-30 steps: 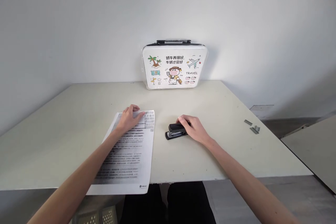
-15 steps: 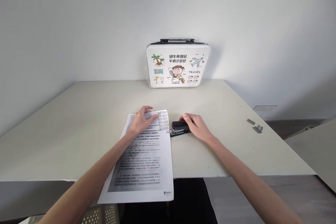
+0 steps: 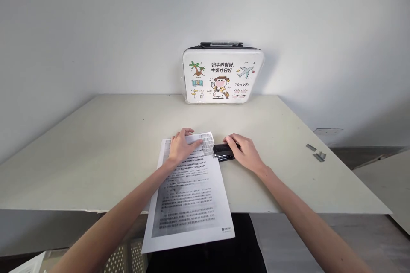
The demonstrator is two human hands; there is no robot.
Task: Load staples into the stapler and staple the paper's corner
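Note:
My left hand (image 3: 185, 147) holds a stack of printed paper (image 3: 188, 198) near its top, thumb on the printed face and fingers at the upper edge. How many sheets lie together I cannot tell. The paper overhangs the table's front edge and is slightly turned. My right hand (image 3: 242, 152) is wrapped round a black stapler (image 3: 223, 150) lying on the table. The stapler's front end overlaps the paper's right edge near the top, beside a printed block of barcode-like lines. My right fingers hide its rear part.
A white travel-print case (image 3: 223, 77) with a black handle stands against the wall at the back of the table (image 3: 105, 149). Several strips of staples (image 3: 319, 156) lie near the table's right edge. Below the front edge is a perforated beige item (image 3: 120, 260).
The paper has turned and shifted, and its right edge now meets the stapler's front end; before, the stapler lay beside it. The whole view has shifted slightly.

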